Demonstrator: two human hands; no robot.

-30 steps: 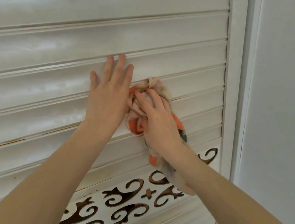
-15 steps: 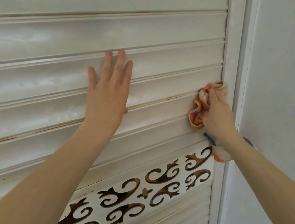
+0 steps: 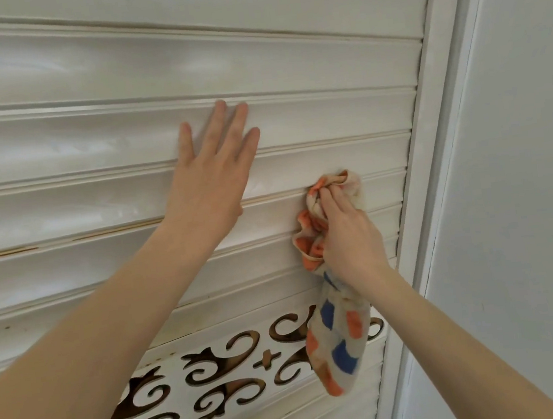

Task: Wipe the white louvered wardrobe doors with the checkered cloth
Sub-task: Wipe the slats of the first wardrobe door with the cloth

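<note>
The white louvered wardrobe door (image 3: 80,76) fills most of the view, its slats running across. My left hand (image 3: 212,175) lies flat on the slats with straight, spread fingers. My right hand (image 3: 347,235) grips the bunched checkered cloth (image 3: 339,347), cream with orange and blue squares, and presses its top against a slat near the door's right side. The cloth's loose end hangs below my wrist.
A carved panel with dark scroll cut-outs (image 3: 225,373) crosses the door under the slats. The door's white frame (image 3: 430,123) runs up the right side, and a plain pale wall (image 3: 523,181) stands beyond it.
My right hand swept the cloth right to the door frame, then came back a little to the left. The cloth's tail now hangs longer. My left hand stays flat on the slats.
</note>
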